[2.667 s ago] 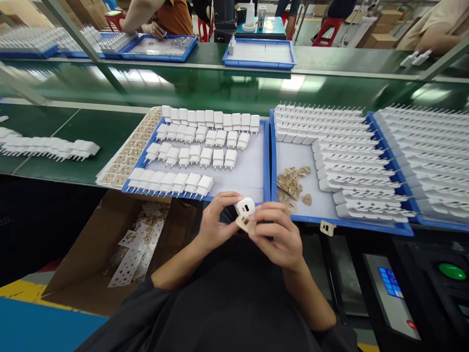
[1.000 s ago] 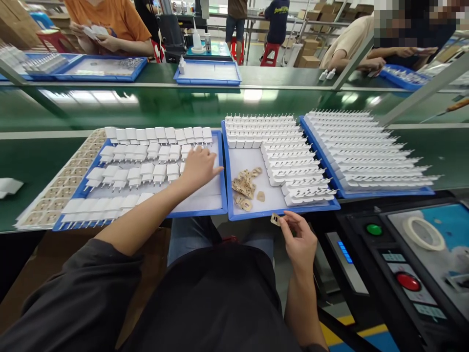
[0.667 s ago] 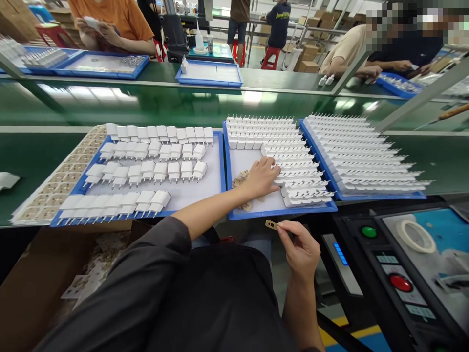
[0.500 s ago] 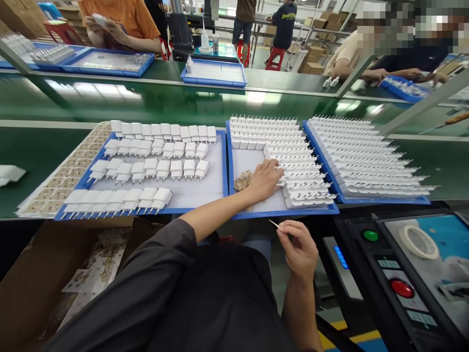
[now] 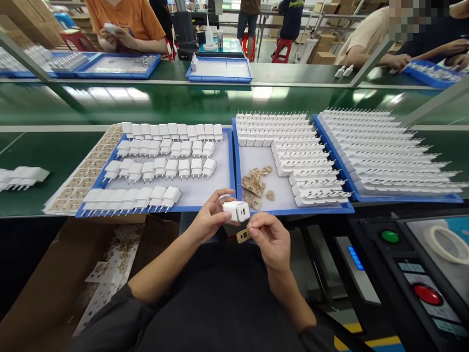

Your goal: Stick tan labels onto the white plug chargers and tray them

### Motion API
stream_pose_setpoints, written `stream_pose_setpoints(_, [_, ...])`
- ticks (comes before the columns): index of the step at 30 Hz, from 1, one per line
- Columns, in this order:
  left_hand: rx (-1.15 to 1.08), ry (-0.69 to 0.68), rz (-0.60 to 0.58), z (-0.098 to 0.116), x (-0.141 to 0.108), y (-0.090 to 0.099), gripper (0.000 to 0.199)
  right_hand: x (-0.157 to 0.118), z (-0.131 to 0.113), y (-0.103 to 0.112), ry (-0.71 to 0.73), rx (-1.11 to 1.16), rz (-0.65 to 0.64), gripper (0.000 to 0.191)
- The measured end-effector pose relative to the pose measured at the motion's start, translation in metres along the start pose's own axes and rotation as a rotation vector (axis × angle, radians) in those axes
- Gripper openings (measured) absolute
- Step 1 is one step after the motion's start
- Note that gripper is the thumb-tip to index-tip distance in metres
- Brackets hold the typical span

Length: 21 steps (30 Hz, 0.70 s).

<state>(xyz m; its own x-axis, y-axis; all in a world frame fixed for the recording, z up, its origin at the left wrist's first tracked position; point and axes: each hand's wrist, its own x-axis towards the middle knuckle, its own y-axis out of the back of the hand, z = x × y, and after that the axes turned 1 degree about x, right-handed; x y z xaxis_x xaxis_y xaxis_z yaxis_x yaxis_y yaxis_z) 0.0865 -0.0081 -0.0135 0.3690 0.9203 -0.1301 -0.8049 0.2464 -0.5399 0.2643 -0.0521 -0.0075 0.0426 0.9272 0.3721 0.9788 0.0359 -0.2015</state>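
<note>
My left hand is closed around a white USB charger, whose port face points to the right. Between the thumb and fingers of my right hand is a small tan sticker with dark cutouts, just below the charger's port end. Behind the hands, a blue tray holds rows of white chargers with pins up. A heap of loose tan pieces lies on this tray's bare part. To its left, another blue tray carries several rows of chargers lying with pins toward me.
Sheets of tan pieces lie left of the trays. A third blue tray stands at right, full of chargers. A machine with a green button and red button is at my right. Below left is a cardboard box. Co-workers sit across the green conveyor.
My left hand has come back from the middle tray and now holds a charger. My right hand has moved left to it with the tan sticker. The loose pieces are more spread out.
</note>
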Motion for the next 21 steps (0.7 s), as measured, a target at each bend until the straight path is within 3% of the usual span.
stream_pose_setpoints(5, [0.348, -0.28, 0.021, -0.005, -0.018, 0.019, 0.028, 0.004, 0.003, -0.019, -0.066, 0.011, -0.004, 0.003])
stream_pose_setpoints(11, [0.799, -0.536, -0.03, -0.003, -0.029, 0.025, 0.048, 0.001, 0.006, -0.025, -0.132, -0.056, 0.029, 0.006])
stream_pose_setpoints(15, [0.889, -0.598, 0.1, -0.008, -0.031, 0.024, 0.046, 0.0, 0.004, -0.028, -0.179, -0.032, -0.003, 0.004])
stream_pose_setpoints(21, [0.897, -0.714, 0.046, -0.004, -0.034, 0.018, 0.048, 0.009, 0.004, -0.03, -0.179, -0.101, 0.094, 0.007])
